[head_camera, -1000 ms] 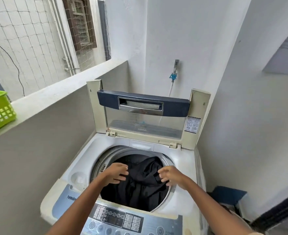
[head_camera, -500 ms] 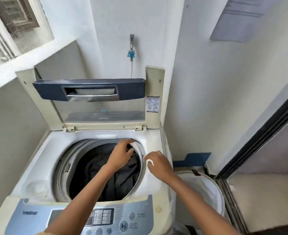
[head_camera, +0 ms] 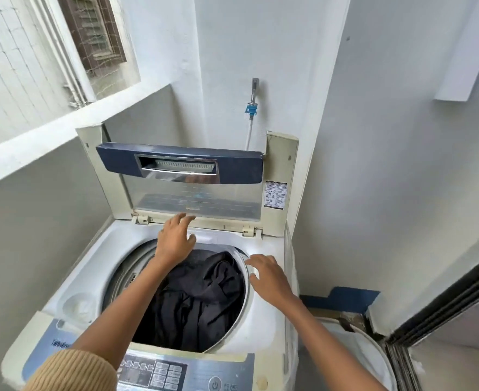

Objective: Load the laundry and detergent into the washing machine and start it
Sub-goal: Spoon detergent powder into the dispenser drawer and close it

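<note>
Where the lid stands open, laundry [head_camera: 201, 294] lies dark — crumpled.

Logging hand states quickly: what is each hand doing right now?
Left hand: open, fingers spread, holding nothing, above the back rim of the washing machine.
Right hand: open, holding nothing, over the right rim.

Pale grey-white walls [head_camera: 387, 136] close around me in soft daylight. A white ledge [head_camera: 63, 131] runs far left beneath a netted opening [head_camera: 21, 52]; a dark-framed sliding door [head_camera: 444, 306] stands near right.
</note>
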### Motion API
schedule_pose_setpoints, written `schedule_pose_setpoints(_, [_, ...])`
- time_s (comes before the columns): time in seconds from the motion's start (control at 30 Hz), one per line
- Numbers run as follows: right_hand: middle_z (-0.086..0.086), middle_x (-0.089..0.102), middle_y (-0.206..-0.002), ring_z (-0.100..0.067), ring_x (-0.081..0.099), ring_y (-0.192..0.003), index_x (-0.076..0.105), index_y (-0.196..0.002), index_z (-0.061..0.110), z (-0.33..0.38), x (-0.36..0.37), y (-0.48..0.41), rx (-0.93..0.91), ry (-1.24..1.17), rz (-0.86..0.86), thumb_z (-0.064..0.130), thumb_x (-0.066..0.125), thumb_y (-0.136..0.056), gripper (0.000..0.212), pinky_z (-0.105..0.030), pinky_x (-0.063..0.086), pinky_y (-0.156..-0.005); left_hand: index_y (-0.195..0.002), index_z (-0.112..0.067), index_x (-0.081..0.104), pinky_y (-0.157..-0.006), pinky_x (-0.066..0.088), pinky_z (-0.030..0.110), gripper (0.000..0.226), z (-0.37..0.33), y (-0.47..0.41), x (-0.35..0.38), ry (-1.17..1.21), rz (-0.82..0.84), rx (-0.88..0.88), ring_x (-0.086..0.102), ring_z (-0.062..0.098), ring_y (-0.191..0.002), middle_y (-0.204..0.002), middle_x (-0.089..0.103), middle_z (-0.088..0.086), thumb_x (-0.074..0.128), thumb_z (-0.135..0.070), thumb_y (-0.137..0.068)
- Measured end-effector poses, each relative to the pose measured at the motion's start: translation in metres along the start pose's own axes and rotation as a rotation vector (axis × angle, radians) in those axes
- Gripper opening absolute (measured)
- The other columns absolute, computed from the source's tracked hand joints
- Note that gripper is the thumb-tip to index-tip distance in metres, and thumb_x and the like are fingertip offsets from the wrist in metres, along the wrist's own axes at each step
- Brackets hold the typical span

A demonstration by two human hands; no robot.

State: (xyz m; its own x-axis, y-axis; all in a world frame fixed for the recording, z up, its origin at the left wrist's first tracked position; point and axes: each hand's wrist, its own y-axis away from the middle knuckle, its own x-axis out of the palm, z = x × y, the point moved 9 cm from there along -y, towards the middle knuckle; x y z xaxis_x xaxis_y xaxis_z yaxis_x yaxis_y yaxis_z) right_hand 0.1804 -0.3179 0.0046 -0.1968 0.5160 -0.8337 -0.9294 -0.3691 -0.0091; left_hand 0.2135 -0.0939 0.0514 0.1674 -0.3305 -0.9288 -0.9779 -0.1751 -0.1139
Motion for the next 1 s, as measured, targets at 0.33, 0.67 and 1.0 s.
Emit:
schedule_pose_setpoints(0.33, [0.000, 0.052, -0.134, -0.027, 0.042, -0.123, 0.054, -0.128, 0.014, 0.009, 0.054, -0.041, 0.175, 0.002, 0.009, 0.007, 0.045, -0.087, 0.043, -0.034, 0.039, -0.100, -0.140, -0.012, 0.040, -0.109, 0.029, 0.039, 0.053, 0.101, -0.022, 0.064, 0.171, 0.309, -0.114, 0.037, 0.033, -0.133, -0.143, 0.042, 0.015, 0.052, -0.018, -0.089])
schedule_pose_setpoints(0.67, [-0.004, 0.056, -0.131, -0.021, 0.051, -0.122, 0.057, -0.125, 0.013, 0.024, 0.100, -0.092, 0.417, -0.340, -0.083, 0.008, 0.053, -0.087, 0.039, -0.028, 0.039, -0.102, -0.125, -0.015, 0.049, -0.091, 0.040, 0.036, 0.028, 0.141, -0.018, 0.103, 0.990, 0.519, -0.595, 0.051, 0.026, -0.114, -0.126, 0.053, 0.008, 0.043, -0.023, -0.098])
schedule_pose_setpoints(1.0, [-0.017, 0.046, -0.138, -0.034, 0.046, -0.126, 0.042, -0.134, 0.005, 0.011, 0.148, -0.108, 0.900, -1.460, -0.245, 0.017, 0.040, -0.099, 0.037, -0.043, 0.041, -0.098, -0.144, -0.011, 0.030, -0.106, 0.035, 0.041, 0.058, 0.116, -0.037, 0.143, 1.506, 0.466, -0.802, 0.031, 0.029, -0.140, -0.151, 0.031, 0.014, 0.047, -0.038, -0.096])
